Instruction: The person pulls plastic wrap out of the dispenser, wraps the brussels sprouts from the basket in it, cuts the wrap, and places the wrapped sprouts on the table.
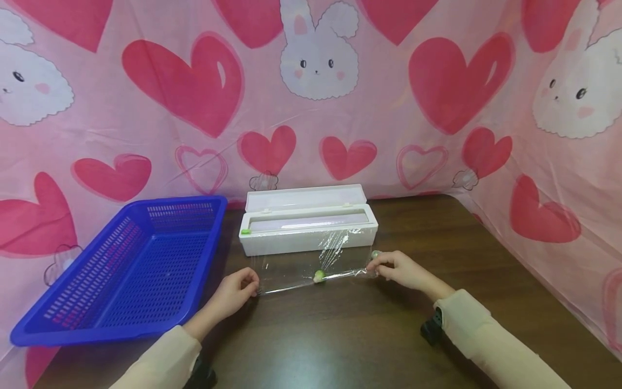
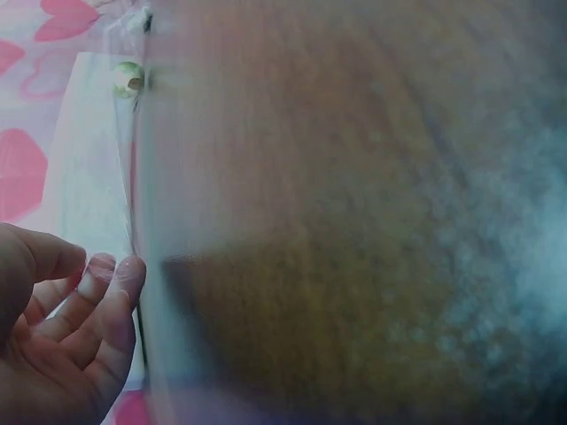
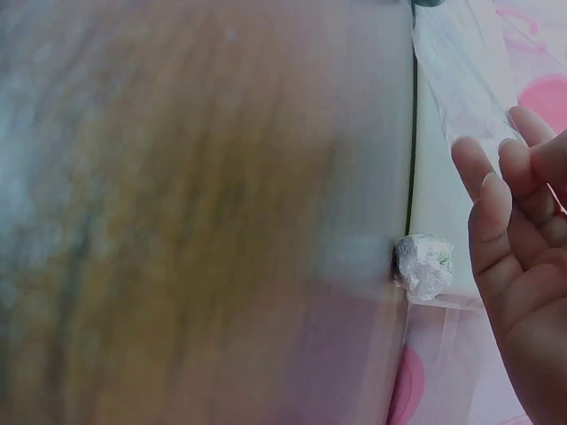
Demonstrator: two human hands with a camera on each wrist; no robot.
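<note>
Head view: left hand (image 1: 232, 290), right hand (image 1: 397, 269) pinch clear film (image 1: 331, 256) (edge crosswise, right end farther).

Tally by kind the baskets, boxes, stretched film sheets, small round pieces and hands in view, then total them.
Blue basket: 1
White box: 1
Clear film sheet: 1
Small round pieces (green-and-white piece, wrapped ball): 2
Hands (left hand, right hand): 2
Total: 7

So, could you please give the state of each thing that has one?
Box lid: open, tilted back
Clear film: pulled out, stretched
Left hand: pinching the film's edge
Right hand: pinching the same edge
Crinkled ball: wrapped, beside the right hand
Green piece: whether wrapped, unclear
Blue basket: upright
</note>
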